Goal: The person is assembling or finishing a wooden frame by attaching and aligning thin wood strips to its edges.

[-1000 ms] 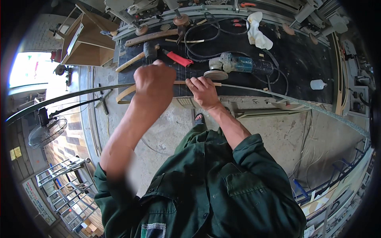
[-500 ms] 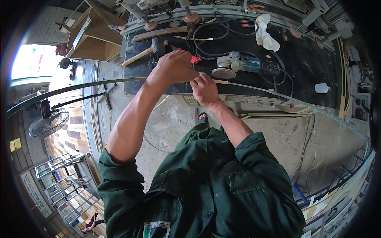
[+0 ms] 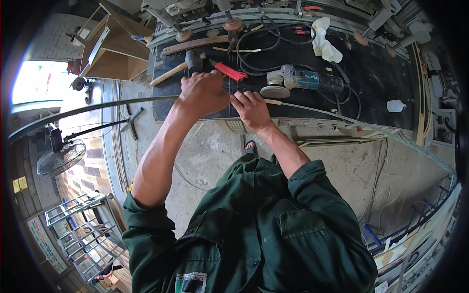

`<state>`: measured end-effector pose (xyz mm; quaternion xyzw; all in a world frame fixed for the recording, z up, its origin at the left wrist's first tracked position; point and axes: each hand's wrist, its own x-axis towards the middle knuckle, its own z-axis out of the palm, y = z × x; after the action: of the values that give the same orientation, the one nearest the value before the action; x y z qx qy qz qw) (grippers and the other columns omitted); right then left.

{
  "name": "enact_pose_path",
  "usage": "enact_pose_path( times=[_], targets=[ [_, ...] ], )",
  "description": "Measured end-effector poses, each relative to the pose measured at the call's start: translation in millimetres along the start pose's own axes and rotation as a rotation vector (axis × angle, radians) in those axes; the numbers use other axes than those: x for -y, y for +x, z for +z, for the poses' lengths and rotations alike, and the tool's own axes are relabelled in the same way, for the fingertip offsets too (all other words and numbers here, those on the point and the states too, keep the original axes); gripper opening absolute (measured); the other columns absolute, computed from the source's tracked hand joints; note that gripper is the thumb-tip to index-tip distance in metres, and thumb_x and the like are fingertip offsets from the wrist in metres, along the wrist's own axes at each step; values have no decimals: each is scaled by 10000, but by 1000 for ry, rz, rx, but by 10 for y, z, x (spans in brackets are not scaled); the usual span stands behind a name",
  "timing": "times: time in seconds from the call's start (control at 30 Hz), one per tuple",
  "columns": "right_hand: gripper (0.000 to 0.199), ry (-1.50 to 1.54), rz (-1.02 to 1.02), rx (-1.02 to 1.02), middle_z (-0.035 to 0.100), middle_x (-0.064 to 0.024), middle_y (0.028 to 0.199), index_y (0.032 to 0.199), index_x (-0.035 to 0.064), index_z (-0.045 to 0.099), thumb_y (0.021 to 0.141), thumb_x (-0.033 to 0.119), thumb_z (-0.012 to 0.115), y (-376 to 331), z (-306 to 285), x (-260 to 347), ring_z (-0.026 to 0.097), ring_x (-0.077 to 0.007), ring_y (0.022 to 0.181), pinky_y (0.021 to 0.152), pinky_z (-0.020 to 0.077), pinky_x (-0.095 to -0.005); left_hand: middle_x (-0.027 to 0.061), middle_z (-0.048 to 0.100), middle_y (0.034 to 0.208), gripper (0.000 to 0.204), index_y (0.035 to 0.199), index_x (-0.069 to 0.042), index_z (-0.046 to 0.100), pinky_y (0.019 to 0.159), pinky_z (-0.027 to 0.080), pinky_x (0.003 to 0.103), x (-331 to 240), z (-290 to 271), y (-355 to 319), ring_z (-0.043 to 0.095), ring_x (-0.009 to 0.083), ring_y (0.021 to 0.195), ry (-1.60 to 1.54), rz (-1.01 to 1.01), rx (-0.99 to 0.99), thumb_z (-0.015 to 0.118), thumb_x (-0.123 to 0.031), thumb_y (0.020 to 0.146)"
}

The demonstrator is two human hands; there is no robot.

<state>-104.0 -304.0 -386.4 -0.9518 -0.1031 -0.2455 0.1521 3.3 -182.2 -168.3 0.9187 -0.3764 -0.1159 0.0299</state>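
A long thin strip (image 3: 117, 102) crosses in front of me, along the near edge of a black-topped workbench (image 3: 376, 105). My left hand (image 3: 204, 93) is closed over the strip, back of the hand up, fingertips hidden. Close on its right, my right hand (image 3: 252, 110) pinches the same strip with bent fingers. A short pale wooden piece (image 3: 272, 102) lies along the strip just right of that hand. Beyond my hands rests a red-handled tool (image 3: 230, 71) with a dark blade-like end. An angle grinder (image 3: 305, 79) with a round disc lies to the right.
A mallet (image 3: 194, 60), a hammer (image 3: 233, 39) and a coiled black cable (image 3: 240, 52) lie farther back. A white cloth (image 3: 324, 43) and a small white bottle (image 3: 396, 107) are at the right. Clamps (image 3: 183, 34) line the far edge. A fan (image 3: 61, 158) stands at the left.
My left hand has moved left and slightly toward me, uncovering the red-handled tool. A gap has opened between my hands, while my right hand stays almost where it was.
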Motion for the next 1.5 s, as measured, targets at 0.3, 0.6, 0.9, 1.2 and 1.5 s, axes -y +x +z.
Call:
enact_pose_path(
  times=[0.3, 0.6, 0.9, 1.2, 1.5],
  targets=[
    [486, -56, 53, -45, 612, -201, 1483, 1397, -31, 631, 957, 175, 656, -346, -292, 125, 550, -369, 1422, 1247, 378, -519, 276, 744, 837, 347, 989, 73, 671, 805, 593, 559, -96, -108, -119, 753, 472, 858, 81, 70, 194, 634, -228, 820],
    [440, -251, 318, -136, 659, -2, 1483, 1332, 133, 713, 915, 257, 782, -883, -740, -37, 581, -240, 1394, 1085, 359, -511, 275, 718, 780, 295, 966, 62, 647, 778, 563, 584, -123, -185, -127, 730, 491, 823, 101, 131, 225, 624, -195, 823],
    [360, -167, 281, -90, 678, -61, 1415, 1229, 46, 732, 923, 231, 778, -826, -915, -152, 599, -272, 1310, 1090, 412, -485, 271, 721, 808, 315, 937, 50, 651, 807, 554, 571, -174, -231, -117, 720, 493, 843, 79, 138, 315, 603, -245, 835],
    [334, -172, 272, -56, 688, -38, 1205, 1185, 66, 746, 923, 273, 760, -426, -832, -12, 588, -253, 1224, 1095, 419, -486, 249, 729, 835, 334, 901, 21, 652, 843, 547, 540, -104, -254, -118, 725, 461, 904, 39, 117, 343, 621, -304, 830],
    [256, 114, 13, -61, 692, -44, 1133, 1090, 64, 746, 854, 165, 755, -47, -473, 80, 625, -262, 1124, 979, 514, -417, 233, 766, 955, 340, 895, -21, 789, 850, 577, 494, -33, -233, 24, 744, 412, 999, 36, 152, 317, 656, -312, 779]
  ],
)
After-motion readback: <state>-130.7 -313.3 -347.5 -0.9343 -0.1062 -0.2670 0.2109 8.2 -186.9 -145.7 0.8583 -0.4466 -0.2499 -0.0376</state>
